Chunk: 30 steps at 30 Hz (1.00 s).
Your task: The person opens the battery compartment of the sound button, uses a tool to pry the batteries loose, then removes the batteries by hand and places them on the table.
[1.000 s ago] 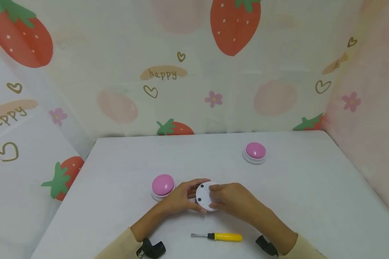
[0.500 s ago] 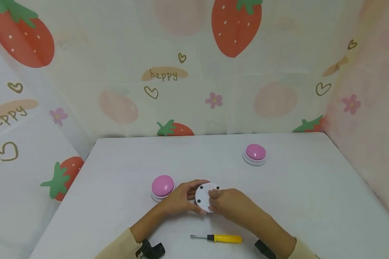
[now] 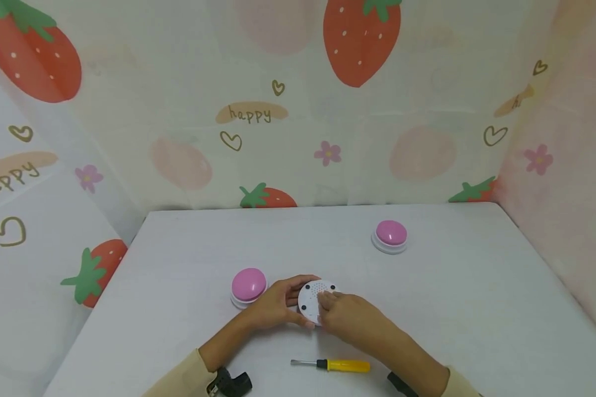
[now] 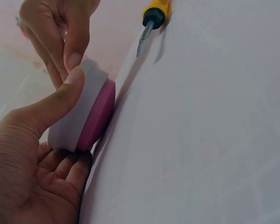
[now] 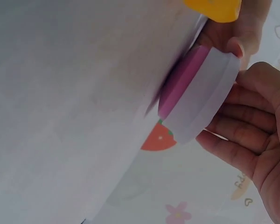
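A left hand (image 3: 278, 304) grips the rim of an upturned pink-and-white push button (image 3: 309, 298), its dome toward the tabletop (image 3: 477, 281), while the bent fingers of a right hand (image 3: 355, 321) meet its white underside from 3 o'clock; whether they pinch anything cannot be told. Black round feet and a cluster of small holes dot that upturned base.

The tabletop stretches wide toward 3 o'clock and, at 12, runs to its far edge against a strawberry-print sheet (image 3: 357, 176).

A second pink button (image 3: 249, 284) stands upright just past 9 o'clock, the left forearm overlapping its base and hemming that side. A third (image 3: 391, 232) sits well apart at 2 o'clock. Near 6 o'clock, between the forearms, lies a yellow-handled flathead screwdriver (image 3: 335, 365), its tip pointing to 9.
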{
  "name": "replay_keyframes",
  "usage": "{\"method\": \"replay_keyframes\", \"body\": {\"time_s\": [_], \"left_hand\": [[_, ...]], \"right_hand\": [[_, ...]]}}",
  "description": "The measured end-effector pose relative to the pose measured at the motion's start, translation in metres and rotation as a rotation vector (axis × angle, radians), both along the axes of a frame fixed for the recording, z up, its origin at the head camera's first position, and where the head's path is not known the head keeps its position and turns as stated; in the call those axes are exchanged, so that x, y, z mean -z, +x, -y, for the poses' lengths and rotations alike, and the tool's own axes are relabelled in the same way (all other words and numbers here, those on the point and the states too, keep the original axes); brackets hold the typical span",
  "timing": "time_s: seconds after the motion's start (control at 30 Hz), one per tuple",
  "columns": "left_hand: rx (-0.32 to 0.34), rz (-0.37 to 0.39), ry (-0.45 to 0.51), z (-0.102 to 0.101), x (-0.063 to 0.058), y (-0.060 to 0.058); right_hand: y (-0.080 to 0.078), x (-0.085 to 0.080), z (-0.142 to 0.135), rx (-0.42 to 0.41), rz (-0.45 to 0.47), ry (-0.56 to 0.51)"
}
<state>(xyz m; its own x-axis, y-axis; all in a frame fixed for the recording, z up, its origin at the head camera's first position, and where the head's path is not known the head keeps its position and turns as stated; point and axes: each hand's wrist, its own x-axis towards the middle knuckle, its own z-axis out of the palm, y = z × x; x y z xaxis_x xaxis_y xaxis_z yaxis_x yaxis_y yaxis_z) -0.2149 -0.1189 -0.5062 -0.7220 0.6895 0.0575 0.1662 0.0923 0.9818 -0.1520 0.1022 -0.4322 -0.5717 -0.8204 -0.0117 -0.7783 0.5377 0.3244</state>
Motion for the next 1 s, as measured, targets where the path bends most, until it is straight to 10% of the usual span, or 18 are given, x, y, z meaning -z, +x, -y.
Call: {"method": "replay_keyframes", "body": {"time_s": [1.0], "left_hand": [[-0.028,0.016,0.008,-0.0004,0.0001,-0.0001]], "right_hand": [[-0.0003,0.0038,0.0004,0.063,0.017,-0.278]]}}
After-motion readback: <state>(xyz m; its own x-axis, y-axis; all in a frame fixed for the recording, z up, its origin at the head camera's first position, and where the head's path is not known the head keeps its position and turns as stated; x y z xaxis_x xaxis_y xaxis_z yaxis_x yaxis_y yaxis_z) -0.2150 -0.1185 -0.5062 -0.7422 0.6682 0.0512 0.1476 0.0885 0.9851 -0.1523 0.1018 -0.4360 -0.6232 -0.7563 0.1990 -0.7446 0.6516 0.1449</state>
